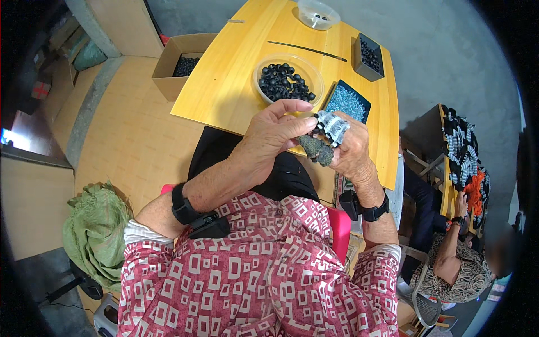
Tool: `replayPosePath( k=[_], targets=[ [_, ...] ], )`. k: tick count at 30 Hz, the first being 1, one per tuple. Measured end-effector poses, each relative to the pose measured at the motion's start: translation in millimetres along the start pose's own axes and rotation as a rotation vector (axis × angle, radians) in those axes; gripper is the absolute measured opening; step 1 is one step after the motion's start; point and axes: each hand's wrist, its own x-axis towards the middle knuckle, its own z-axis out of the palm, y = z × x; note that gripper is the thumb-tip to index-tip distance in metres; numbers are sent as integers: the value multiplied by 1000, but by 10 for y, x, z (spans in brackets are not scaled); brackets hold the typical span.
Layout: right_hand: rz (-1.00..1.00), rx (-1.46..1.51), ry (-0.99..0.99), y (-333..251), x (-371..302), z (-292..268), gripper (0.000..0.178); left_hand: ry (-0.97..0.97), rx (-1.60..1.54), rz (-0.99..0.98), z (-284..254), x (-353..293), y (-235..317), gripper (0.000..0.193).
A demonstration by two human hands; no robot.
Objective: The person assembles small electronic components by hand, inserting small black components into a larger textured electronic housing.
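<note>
Yellow table (224, 84) lies ahead; your left hand (269, 137) and right hand (351, 149) pinch a small black part (316, 128) between them, bowl of black parts (287, 78) at twelve o'clock.

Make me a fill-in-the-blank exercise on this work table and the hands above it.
1. The round clear bowl on the yellow table holds small ____ rings.
2. The dark tray beside that bowl is filled with tiny ____ parts.
3. The left hand and right hand meet over the table's ____ edge.
4. The cardboard box stands at the table's ____ side.

Missing words: black; silver; near; left
</note>
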Motion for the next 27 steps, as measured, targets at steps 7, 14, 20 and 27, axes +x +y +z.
replayPosePath(
  k=[7, 14, 20, 27],
  targets=[
    [315, 37, 68, -223, -23, -61, 30, -32, -4, 35, -12, -25, 60, 25],
    [267, 123, 204, -250, -126, -45, 23, -30, -13, -21, -17, -61, 86, 21],
    [259, 135, 178, -378, -61, -109, 22, -109, 77, 30, -61, -82, 76, 19],
    [220, 124, 113, -333, -140, -169, 19, -133, 200, -17, -67, -126, 106, 22]
  ],
)
